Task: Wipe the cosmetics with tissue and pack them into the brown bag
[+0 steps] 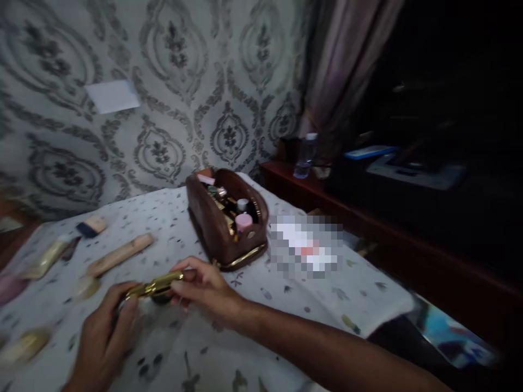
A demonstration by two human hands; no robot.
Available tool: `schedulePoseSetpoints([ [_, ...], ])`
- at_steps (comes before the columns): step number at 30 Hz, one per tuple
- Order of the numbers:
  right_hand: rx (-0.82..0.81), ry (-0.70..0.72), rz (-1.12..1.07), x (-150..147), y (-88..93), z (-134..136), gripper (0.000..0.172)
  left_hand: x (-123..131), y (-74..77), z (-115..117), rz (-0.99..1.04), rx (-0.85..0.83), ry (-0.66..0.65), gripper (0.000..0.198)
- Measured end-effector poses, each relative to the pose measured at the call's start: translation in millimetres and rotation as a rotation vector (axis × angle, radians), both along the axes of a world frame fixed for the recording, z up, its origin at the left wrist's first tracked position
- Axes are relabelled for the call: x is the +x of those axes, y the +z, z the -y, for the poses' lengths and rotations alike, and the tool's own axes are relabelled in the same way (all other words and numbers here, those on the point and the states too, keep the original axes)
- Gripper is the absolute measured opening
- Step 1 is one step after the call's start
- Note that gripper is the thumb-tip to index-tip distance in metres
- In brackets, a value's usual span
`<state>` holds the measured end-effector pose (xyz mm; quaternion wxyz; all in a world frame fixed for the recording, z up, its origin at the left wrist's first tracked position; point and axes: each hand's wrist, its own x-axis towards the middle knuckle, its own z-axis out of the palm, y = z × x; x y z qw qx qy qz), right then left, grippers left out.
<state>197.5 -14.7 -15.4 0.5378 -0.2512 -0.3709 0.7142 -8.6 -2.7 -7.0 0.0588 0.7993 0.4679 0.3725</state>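
Observation:
A slim gold tube (pixel 154 285) is held level between both hands above the patterned white cloth (pixel 212 348). My left hand (pixel 102 340) pinches its left end with the fingertips. My right hand (pixel 206 288) grips its right end, fingers closed round it. Just behind the right hand stands an open brown cosmetic pouch (pixel 216 226) with a gold rim, holding a pink-capped jar (pixel 244 221) and several small bottles.
Beige tubes (pixel 120 254) and other small cosmetics (pixel 43 260) lie on the cloth at left. A blurred-out packet (pixel 306 246) lies right of the pouch. A water bottle (pixel 305 156) stands on a dark red shelf (pixel 327 204) by the curtain. Patterned wallpaper is behind.

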Motion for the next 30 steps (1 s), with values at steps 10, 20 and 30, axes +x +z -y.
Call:
schedulePoseSetpoints([
  [10, -0.007, 0.016, 0.067, -0.5, 7.8, 3.3, 0.043, -0.1, 11.0, 6.9, 0.121, -0.141, -0.113, 0.019],
  [20, -0.030, 0.009, 0.083, -1.1, 9.2, 2.5, 0.044, 1.0, 14.4, 3.8, 0.189, -0.300, -0.097, 0.028],
  [30, -0.056, 0.008, 0.132, -0.9, 14.1, 3.8, 0.046, 1.1, 16.3, 3.9, 0.224, -0.344, -0.136, 0.028],
])
